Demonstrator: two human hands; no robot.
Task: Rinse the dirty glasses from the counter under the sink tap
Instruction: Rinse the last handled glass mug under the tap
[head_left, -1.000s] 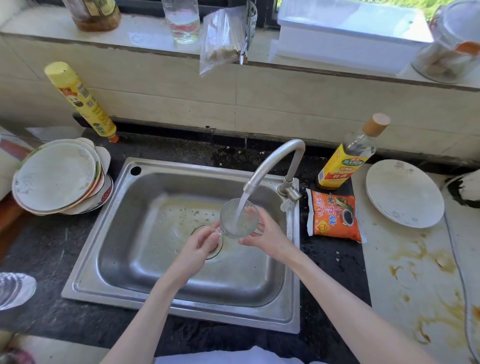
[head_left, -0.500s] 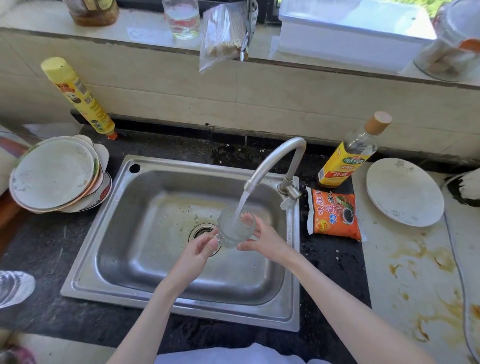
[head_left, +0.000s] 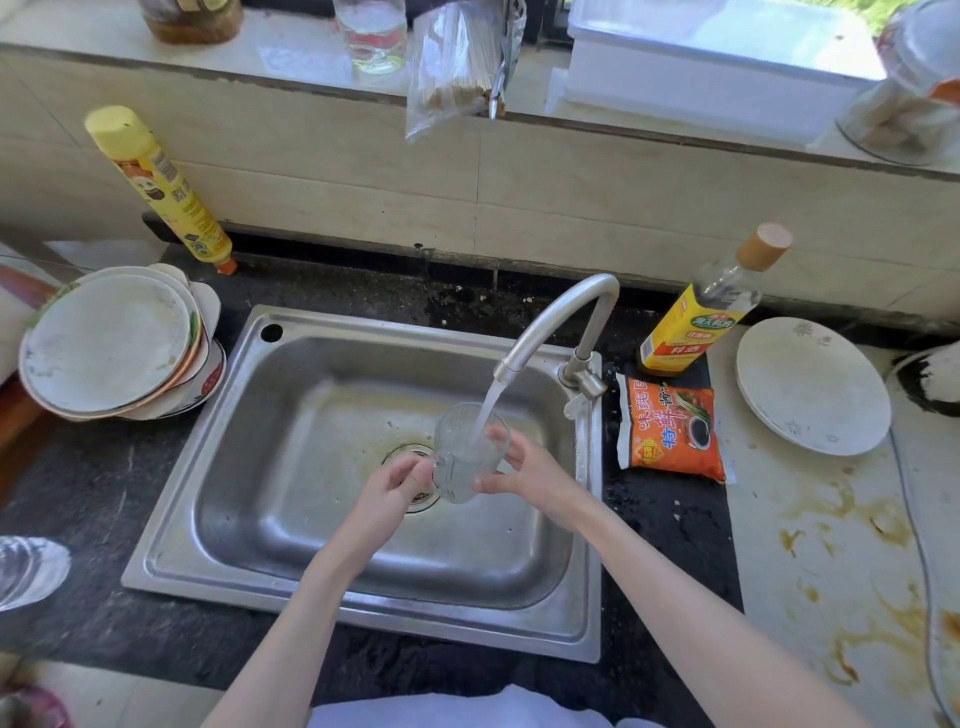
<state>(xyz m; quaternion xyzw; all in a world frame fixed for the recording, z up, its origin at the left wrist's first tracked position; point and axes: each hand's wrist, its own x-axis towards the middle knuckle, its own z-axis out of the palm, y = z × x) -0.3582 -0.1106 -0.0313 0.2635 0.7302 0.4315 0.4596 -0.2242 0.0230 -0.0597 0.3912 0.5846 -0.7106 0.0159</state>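
The sink (head_left: 171, 519) and tap (head_left: 550, 322) are bare silver steel, the counter (head_left: 93, 483) black speckled stone, the glass (head_left: 467, 457) clear, the spray can (head_left: 161, 192) yellow, the sachet (head_left: 670, 431) orange-red with yellow characters, and the plate (head_left: 810, 384) white with faint grey floral sprigs.

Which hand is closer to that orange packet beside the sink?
The right hand. It holds the glass on the side towards the packet; the left hand grips the glass's far side, over the drain.
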